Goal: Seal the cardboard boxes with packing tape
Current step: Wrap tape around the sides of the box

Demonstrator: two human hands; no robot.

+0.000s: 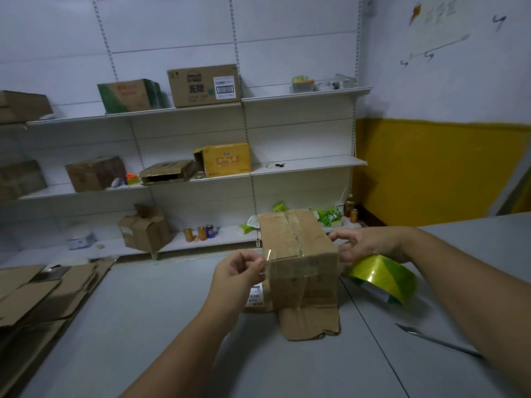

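— Where is the box sitting?

— The cardboard box (298,254) is standing on the grey counter (172,326), straight ahead of me at 12 o'clock. One loose flap is lying flat toward me at 6 o'clock.

— What is your left hand doing?

— My left hand (241,268) is working at the box's 9 o'clock. Its fingers (255,264) are curling in and pinching the loose end of the clear tape (268,255) at the top edge.

— And the right?

— My right hand (370,244) is hovering at the box's 3 o'clock, fingers loosely bent and reaching toward the top corner. The yellow-green tape roll (383,278) is sitting just under that palm, at 4 o'clock. Whether I am gripping it, I cannot tell.

— Anything else nearby?

— A thin knife (439,341) is lying on the counter at 5 o'clock. Flattened cardboard (43,291) is lying in a stack at 8 o'clock. The shelves (304,165) behind are carrying more boxes.
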